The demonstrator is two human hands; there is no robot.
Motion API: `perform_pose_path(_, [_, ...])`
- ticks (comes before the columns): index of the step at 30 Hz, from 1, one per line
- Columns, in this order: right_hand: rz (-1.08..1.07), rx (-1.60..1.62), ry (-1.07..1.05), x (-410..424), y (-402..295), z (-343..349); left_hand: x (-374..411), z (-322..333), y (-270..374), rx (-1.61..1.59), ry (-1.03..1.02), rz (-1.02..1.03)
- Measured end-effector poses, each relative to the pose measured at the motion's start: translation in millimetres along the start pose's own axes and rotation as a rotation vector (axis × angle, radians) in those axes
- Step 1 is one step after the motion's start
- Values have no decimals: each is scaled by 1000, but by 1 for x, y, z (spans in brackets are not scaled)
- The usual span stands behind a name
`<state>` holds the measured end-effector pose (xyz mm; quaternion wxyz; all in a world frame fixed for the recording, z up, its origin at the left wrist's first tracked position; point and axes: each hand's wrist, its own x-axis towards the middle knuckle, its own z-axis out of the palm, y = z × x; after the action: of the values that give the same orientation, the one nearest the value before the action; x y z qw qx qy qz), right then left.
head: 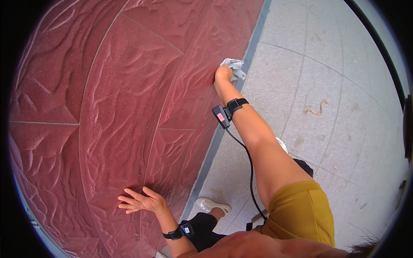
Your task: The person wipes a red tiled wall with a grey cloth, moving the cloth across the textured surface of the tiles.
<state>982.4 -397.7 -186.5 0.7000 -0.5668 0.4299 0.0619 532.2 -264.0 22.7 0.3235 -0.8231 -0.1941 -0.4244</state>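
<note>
Before me rises a red rough-faced stone-tile wall (124, 93), with wavy relief and thin pale joints. My right hand (223, 74), far along the wall near its lower edge, grips a crumpled light grey cloth (237, 68). Part of the cloth is hidden behind the fingers. Closer to my body, my left hand (146, 201) is spread out against the red tiles, fingers apart and holding nothing. Whether its whole palm touches the wall I cannot tell.
A blue-grey strip (206, 158) runs along the wall's foot. Pale paving (290, 80) lies to the right, with a curled tan scrap (317, 111) on it. A black cable (251, 167) hangs from the device (222, 116) on my right wrist. My white shoe (213, 205) is near the strip.
</note>
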Motion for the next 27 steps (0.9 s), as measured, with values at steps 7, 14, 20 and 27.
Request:
perform_pose_path(7, [-1119, 321, -199, -203, -87, -64, 0, 3, 3, -24, 23, 3])
perform_pose_path(14, [-407, 129, -78, -106, -6, -52, 2, 3, 1, -5, 34, 41])
perform_pose_path(20, [-139, 100, -144, -123, 30, -43, -5, -2, -7, -5, -37, 47])
perform_pose_path(27, [-816, 178, -224, -206, -18, -60, -5, -5, -10, -27, -54, 75])
